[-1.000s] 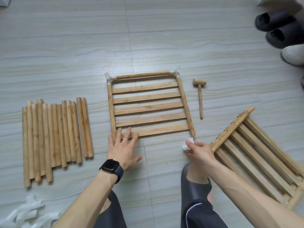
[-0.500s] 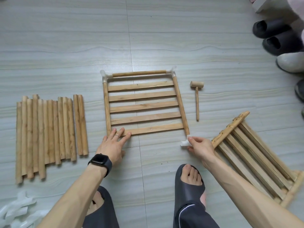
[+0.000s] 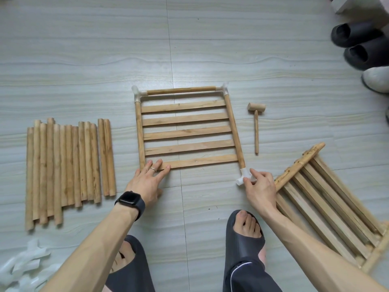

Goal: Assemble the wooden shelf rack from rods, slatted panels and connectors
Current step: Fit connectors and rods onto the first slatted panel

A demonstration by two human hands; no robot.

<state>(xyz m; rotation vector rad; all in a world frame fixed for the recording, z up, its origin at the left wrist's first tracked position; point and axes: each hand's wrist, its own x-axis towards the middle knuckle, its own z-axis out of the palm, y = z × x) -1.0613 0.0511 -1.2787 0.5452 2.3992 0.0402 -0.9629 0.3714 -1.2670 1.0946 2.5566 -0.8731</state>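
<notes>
Slatted panel (image 3: 185,131) flat on floor (image 3: 210,49), middle. Right hand (image 3: 260,186) pinches white connector (image 3: 244,175) on near end of right rod (image 3: 233,131); rod runs straight away from hand. Left hand (image 3: 147,180), fingers spread, presses near-left corner.

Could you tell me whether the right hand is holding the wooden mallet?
No, the mallet lies untouched on the floor, while the right hand pinches a white connector.

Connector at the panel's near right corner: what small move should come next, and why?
Probably press the connector fully onto the side rod. The right hand pinches it at that rod's near end, while the left hand lies flat on the panel, bracing it.
</notes>
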